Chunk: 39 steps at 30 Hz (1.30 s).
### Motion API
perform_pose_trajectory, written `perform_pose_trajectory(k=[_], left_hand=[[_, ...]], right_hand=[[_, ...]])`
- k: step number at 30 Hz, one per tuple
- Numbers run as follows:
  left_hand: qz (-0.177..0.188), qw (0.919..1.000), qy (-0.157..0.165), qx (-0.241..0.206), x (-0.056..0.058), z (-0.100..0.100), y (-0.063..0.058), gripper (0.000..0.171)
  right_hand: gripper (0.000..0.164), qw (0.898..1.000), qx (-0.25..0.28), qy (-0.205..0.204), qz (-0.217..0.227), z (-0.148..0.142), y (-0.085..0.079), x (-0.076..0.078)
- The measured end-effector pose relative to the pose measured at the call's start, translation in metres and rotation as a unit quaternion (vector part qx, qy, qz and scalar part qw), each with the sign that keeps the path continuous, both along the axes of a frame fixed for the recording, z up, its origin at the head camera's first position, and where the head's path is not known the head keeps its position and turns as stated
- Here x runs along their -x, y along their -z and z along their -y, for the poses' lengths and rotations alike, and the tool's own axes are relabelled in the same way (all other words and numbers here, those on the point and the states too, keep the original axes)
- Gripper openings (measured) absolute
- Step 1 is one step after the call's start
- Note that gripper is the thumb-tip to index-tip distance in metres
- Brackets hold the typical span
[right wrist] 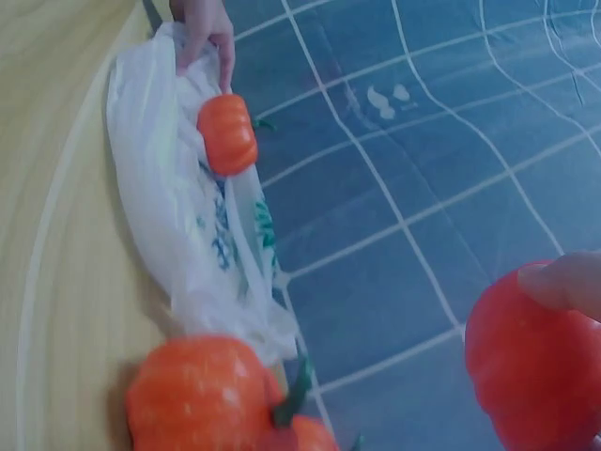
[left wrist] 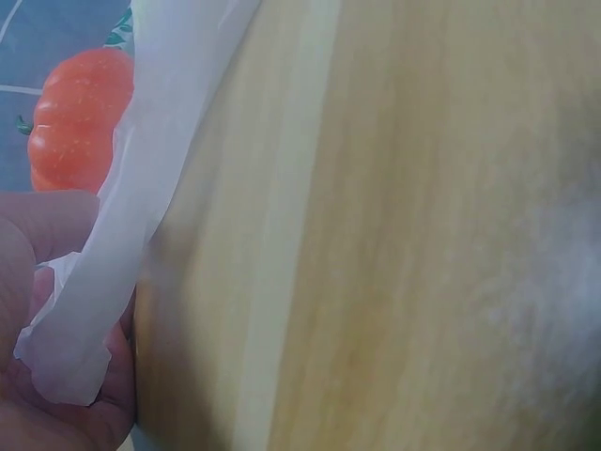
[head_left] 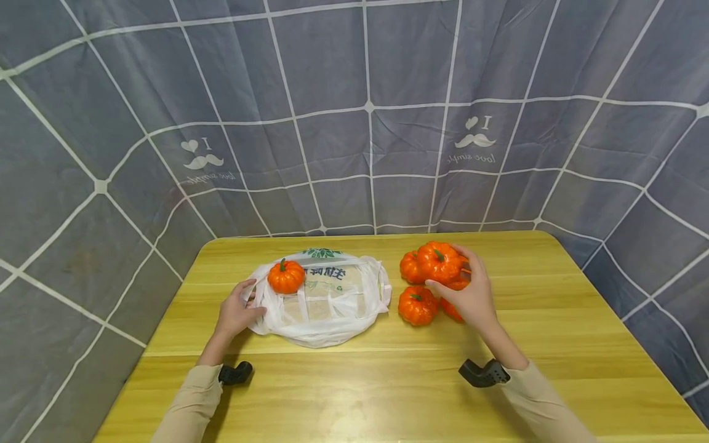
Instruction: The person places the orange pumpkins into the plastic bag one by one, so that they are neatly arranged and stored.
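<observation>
My right hand (head_left: 472,294) grips a small orange pumpkin (head_left: 440,262), raised above several others on the table; its thumb lies on the pumpkin's side (right wrist: 540,366) in the right wrist view. Left of that group lies a white plastic bag (head_left: 332,332) with green and dark print, spread flat. One pumpkin (head_left: 285,277) sits on the bag's left part, its green stem up. At the bag's left edge, my left hand (head_left: 235,314) pinches the plastic between thumb and fingers, as the left wrist view shows with a fold of bag (left wrist: 103,282).
Around the right hand stand other pumpkins, one in front (head_left: 418,306) and one behind left (head_left: 409,268), with more partly hidden by the hand. Everything rests on a yellow wooden table (head_left: 343,394). A grey-blue curtain (head_left: 343,147) with white grid lines hangs behind and beside it.
</observation>
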State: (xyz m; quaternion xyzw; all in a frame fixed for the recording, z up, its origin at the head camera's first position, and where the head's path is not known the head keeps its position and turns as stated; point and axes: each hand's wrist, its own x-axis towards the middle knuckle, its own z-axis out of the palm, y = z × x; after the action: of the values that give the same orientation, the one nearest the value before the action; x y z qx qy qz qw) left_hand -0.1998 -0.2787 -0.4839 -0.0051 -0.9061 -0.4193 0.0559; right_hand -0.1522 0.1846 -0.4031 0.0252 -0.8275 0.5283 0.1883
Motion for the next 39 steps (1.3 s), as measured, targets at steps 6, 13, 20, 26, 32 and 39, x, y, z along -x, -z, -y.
perform_pose_trajectory(k=[6, 13, 20, 26, 32, 39], left_hand=[[0.034, 0.9991, -0.014, 0.02, 0.002, -0.002, -0.002, 0.071], [0.031, 0.9991, -0.012, 0.025, 0.003, -0.005, 0.001, 0.072], [0.032, 0.999, -0.013, 0.028, 0.003, -0.004, 0.003, 0.072], [0.028, 0.999, -0.018, 0.031, 0.002, -0.004, 0.001, 0.072], [0.037, 0.9986, -0.02, 0.032, 0.002, -0.001, 0.002, 0.072], [0.026, 0.9989, -0.022, 0.032, 0.004, -0.001, 0.002, 0.07]], right_hand=[[0.081, 1.0, -0.009, -0.022, -0.005, 0.019, 0.002, 0.002], [0.081, 0.998, -0.015, -0.058, -0.004, 0.042, 0.007, 0.002], [0.08, 0.996, -0.009, -0.085, 0.008, 0.063, 0.011, 0.002], [0.078, 0.994, 0.001, -0.104, 0.022, 0.089, 0.012, 0.008], [0.077, 0.992, 0.002, -0.126, 0.019, 0.118, 0.014, 0.013], [0.076, 0.989, 0.008, -0.146, 0.011, 0.141, 0.02, 0.019]])
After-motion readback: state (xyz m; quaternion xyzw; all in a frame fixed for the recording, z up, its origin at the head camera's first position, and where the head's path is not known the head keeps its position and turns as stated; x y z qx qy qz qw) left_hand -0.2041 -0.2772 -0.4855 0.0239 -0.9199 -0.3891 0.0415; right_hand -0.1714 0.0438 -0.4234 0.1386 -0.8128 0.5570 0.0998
